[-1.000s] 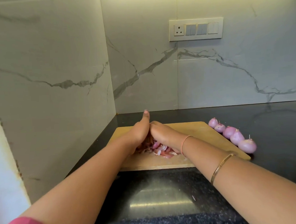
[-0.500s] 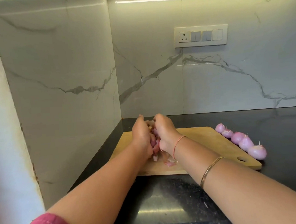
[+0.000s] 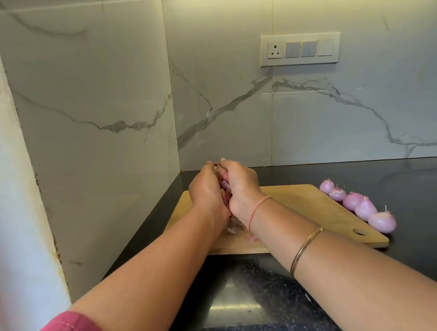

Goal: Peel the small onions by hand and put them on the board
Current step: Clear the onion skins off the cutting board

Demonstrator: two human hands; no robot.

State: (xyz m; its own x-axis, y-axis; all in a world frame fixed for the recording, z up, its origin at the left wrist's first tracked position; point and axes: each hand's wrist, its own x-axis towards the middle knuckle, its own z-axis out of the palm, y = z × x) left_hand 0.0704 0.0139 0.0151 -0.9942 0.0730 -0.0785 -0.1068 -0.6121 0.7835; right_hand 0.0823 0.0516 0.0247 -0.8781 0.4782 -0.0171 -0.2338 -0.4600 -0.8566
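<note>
At the centre of the frame the left hand [image 3: 205, 192] and right hand [image 3: 242, 187] press together, fingers curled around a bundle of pink onion skins [image 3: 224, 181] over the rectangular wooden cutting board [image 3: 303, 211] on the black stone desk [image 3: 416, 193]. Five peeled pale-purple small onions [image 3: 353, 200] sit in a row right of centre, just beside the board's right edge. A few loose pink scraps [image 3: 251, 237] lie on the board beneath the wrists.
</note>
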